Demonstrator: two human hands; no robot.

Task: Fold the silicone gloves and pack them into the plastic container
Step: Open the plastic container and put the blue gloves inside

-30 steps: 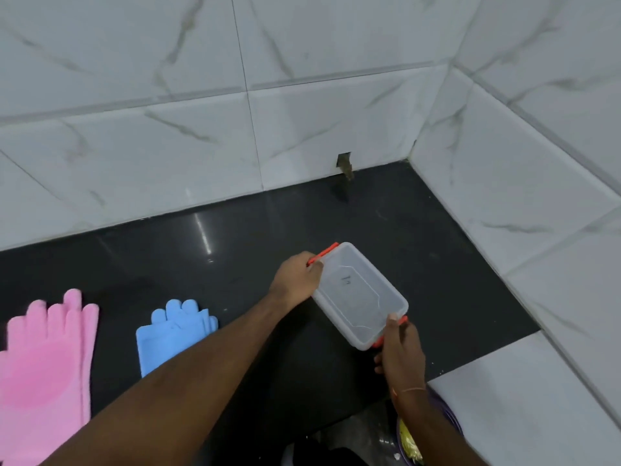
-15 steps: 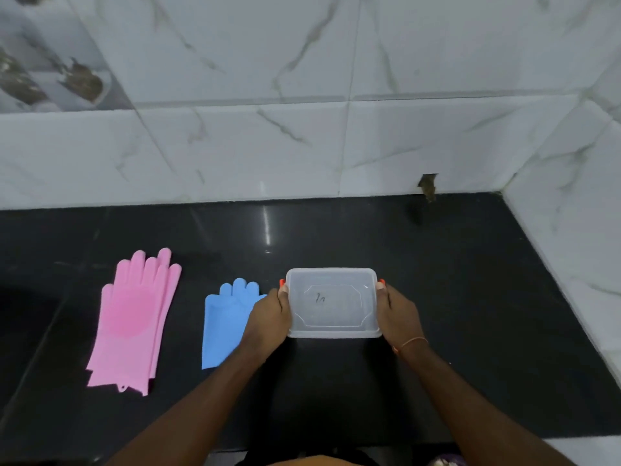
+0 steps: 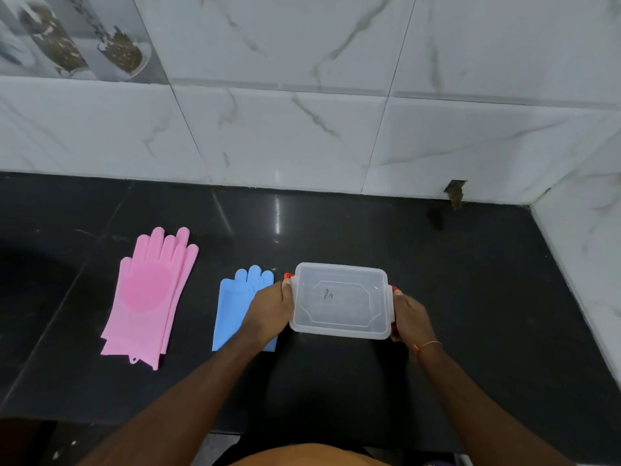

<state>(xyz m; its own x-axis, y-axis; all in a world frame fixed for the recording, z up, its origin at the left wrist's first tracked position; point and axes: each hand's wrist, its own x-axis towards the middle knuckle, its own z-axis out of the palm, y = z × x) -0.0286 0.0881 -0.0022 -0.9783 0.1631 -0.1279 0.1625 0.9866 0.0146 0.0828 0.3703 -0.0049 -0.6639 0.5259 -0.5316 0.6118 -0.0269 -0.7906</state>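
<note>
Plastic container [image 3: 340, 300], lid on, gripped at both short ends.
Left hand [image 3: 270, 306] and right hand [image 3: 409, 317] fingers closed on it; blue glove [image 3: 235, 307] and pink gloves [image 3: 151, 294] flat on tabletop [image 3: 470, 297].

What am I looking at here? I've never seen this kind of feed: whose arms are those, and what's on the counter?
There is no machine. A person wears a camera on the head, looking down at their own arms. The left hand and right hand grip the short ends of a clear plastic container with its lid on, by its orange clips. On the black counter lie pink gloves, stacked flat, and a blue glove partly under the left arm. None are folded yet.
</note>
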